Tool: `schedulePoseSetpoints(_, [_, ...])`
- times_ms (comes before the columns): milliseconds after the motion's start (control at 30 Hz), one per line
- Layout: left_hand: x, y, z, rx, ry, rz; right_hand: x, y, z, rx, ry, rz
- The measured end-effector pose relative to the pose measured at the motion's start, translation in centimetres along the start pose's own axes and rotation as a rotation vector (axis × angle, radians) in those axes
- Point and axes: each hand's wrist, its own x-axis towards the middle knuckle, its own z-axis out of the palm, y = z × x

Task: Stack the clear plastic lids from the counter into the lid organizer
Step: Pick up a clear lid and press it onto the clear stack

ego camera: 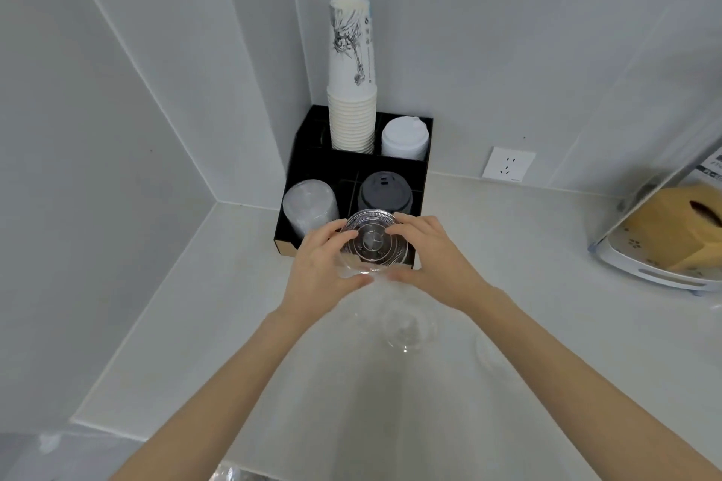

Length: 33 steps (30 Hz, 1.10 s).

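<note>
On the white counter (527, 246), the black lid organizer (312, 168) sits in the corner. Just before its front edge, the left hand (322, 266) and right hand (433, 258) together pinch a clear plastic lid (371, 240) by its rim, fingers curled partway, the round lid facing up, tilted toward the camera. More clear lids (408, 328) lie below on the counter.

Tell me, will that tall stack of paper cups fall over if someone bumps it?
Probably, near its top: the paper cup stack rises far above the black organizer, which braces only its base. Paper cups look light, so a small push might sway them.
</note>
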Motion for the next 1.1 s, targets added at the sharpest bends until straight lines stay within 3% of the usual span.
schedulePoseSetpoints(500, [7.6, -8.0, -3.9, 0.04, 0.065, -0.14, 14.0, -1.5, 1.8, -0.292, -0.153, -0.134])
schedulePoseSetpoints(800, [9.2, -11.7, -2.7, 0.058, -0.001, -0.236, 17.9, -0.9, 4.7, -0.565, -0.265, -0.216])
schedulePoseSetpoints(1100, [9.3, -12.8, -1.9, 0.107, -0.029, -0.259, 18.8, -0.3, 5.9, -0.612, -0.285, -0.226])
